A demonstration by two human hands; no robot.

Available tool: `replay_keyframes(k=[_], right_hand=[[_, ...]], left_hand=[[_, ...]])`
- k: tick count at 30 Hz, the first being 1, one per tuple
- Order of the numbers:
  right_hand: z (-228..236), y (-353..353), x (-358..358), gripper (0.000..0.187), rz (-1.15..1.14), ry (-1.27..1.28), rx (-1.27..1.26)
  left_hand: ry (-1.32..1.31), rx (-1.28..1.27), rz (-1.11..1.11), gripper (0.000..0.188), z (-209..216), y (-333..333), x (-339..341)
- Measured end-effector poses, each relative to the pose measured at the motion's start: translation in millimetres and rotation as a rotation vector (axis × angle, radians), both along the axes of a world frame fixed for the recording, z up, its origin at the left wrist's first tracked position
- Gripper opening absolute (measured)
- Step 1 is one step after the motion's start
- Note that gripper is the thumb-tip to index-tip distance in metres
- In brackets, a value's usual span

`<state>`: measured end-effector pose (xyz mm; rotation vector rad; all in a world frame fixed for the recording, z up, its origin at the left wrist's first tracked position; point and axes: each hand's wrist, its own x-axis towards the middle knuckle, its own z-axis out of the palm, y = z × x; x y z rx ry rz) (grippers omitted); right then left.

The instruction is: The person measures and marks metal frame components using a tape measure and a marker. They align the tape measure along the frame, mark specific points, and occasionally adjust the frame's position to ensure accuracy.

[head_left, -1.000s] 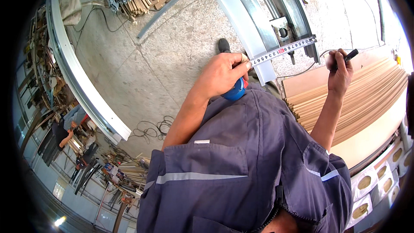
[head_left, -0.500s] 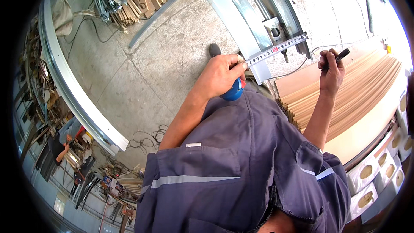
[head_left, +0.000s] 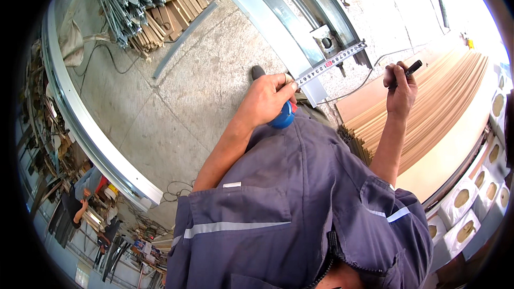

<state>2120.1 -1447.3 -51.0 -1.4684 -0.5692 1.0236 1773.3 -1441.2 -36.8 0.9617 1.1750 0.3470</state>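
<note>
My left hand (head_left: 267,98) is closed on a tape measure, its blue case (head_left: 282,117) hanging below the fingers. The white blade (head_left: 347,54) runs out to the upper right, across the ends of long metal profiles. The nearest is a pale metal profile (head_left: 270,32), with its cut end just beyond my left hand. Beside it sits a metal block with a round hole (head_left: 325,41), partly behind the blade. Off to the right, my right hand (head_left: 401,93) is raised and grips a black marker (head_left: 413,67), apart from the metal.
A stack of thin brown boards (head_left: 428,112) lies at the right, with white-wrapped bundles (head_left: 460,198) beyond. Wood strips (head_left: 179,13) and metal rods (head_left: 115,10) lie at the upper left. A long white profile (head_left: 85,118) curves along the left. Another person (head_left: 75,203) is at the lower left.
The whole view has shifted slightly, so profiles and both hands appear a little further left. Both grips look the same, and the tape still spans the profiles.
</note>
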Motion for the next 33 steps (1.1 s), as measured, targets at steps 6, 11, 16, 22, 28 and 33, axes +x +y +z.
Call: replay_keyframes(k=[6,11,16,22,28,33], right_hand=[[5,-6,-7,0.018,-0.024,-0.004,0.003],[11,-8,-16,0.029,-0.027,0.011,0.061],[17,-10,-33,0.053,0.143,0.066,0.144],[7,7,-103,0.042,0.406,-0.162,0.023],[13,36,-149,0.032,0.487,-0.372,-0.127],[26,49,-157,0.031,0.519,-0.424,-0.207]], left_hand=[[-0.034,0.042,-0.031,0.027,-8,-1,-4],[-0.047,0.035,-0.058,0.025,-14,1,-5],[-0.16,0.029,0.024,0.023,-9,-1,-11],[-0.184,0.093,0.298,0.024,-12,5,-34],[-0.182,0.128,0.43,0.023,-15,5,-50],[-0.179,0.129,0.462,0.022,-23,-5,-58]])
